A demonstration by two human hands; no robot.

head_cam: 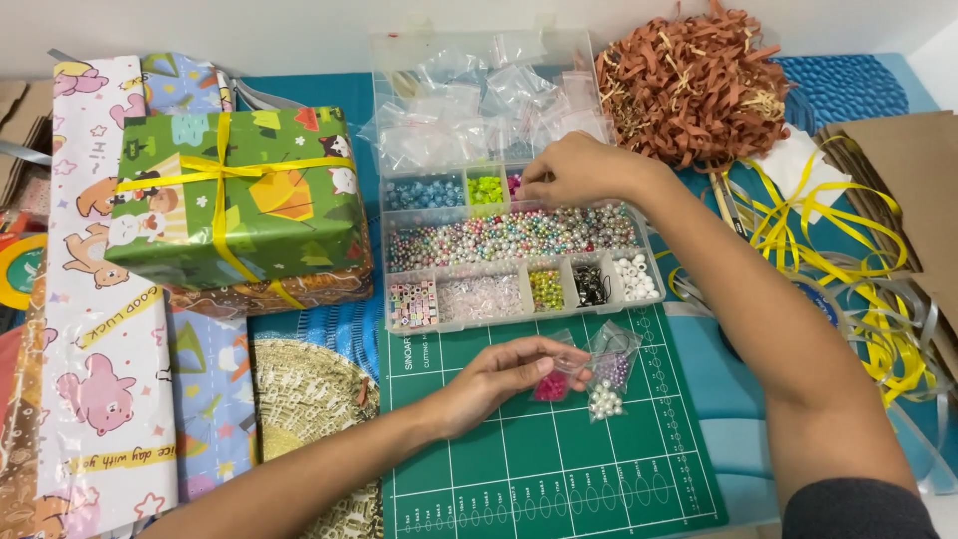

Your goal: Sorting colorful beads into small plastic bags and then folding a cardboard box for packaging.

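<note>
bead box (399, 289): clear plastic | beads (509, 237): glossy | mat (519, 469): matt

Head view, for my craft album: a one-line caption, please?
Right hand reaches into a bead box; left hand holds a small bag over a green mat.

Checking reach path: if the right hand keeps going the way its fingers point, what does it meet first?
The right hand points left and down into the bead organizer; it would likely meet the pink beads compartment first, though depth is unclear.

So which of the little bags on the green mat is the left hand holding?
The left hand pinches the small clear bag of pink beads; the bags of purple beads and white beads lie beside it, untouched.
</note>
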